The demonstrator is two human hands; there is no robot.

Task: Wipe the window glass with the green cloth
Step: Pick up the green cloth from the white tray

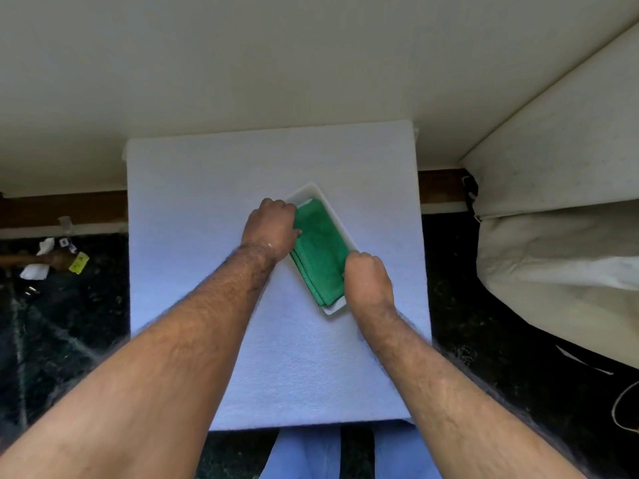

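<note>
The white-covered counter [214,188] lies bare all around the white tray [313,192], open to a hand from every side. Both hands crowd the tray: the left hand [269,228] at its left rim, the right hand [368,280] at its near right corner. A cream cushion [553,202] bulks well off to the right.
</note>
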